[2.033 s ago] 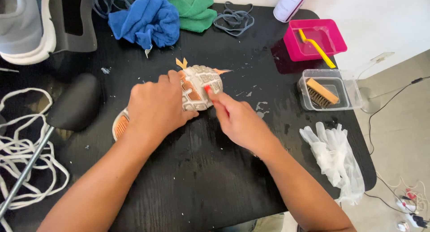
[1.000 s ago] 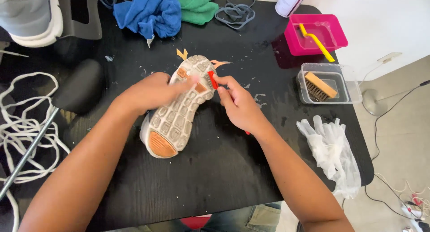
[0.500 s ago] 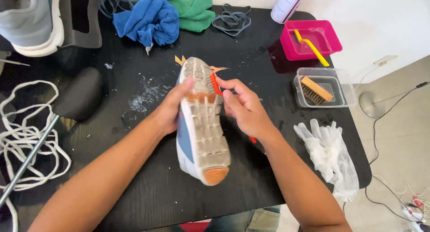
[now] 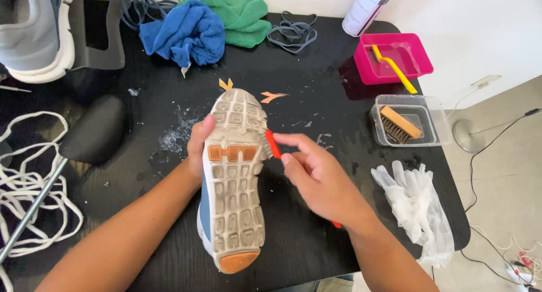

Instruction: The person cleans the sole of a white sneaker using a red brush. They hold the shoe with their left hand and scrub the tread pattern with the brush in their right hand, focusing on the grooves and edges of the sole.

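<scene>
The sneaker (image 4: 234,179) is lying sole-up over the middle of the black table (image 4: 316,77), its long axis running nearly straight away from the person, toe pointing to the far edge and heel toward the near edge. The sole is showing pale, dirt-greyed tread blocks, an orange patch across the arch and another at the heel, with a strip of blue upper showing along its left side.

The left hand (image 4: 197,148) is gripping the sneaker's left edge, thumb lying on the sole and the other fingers curling out of sight beneath. The right hand (image 4: 322,182) is closing its fingers around a red-handled brush (image 4: 272,144), whose head is touching the sole's right edge near the forefoot.

Two orange paper scraps (image 4: 248,90) are lying just beyond the toe, and pale residue is smearing the table to the left. A black shoe tree (image 4: 93,128) on a metal rod is resting well to the left beside white laces (image 4: 34,196). Crumpled clear gloves (image 4: 415,207) are lying to the right.

Farther right, a clear tub (image 4: 437,123) is holding a wooden brush (image 4: 398,124), and a pink tray (image 4: 420,58) is holding a yellow brush (image 4: 392,69). A white spray can (image 4: 364,10) is standing at the far edge. Blue cloth (image 4: 180,35), green cloth (image 4: 243,15), grey laces (image 4: 291,29) and a second grey shoe (image 4: 34,32) are sitting along the back
</scene>
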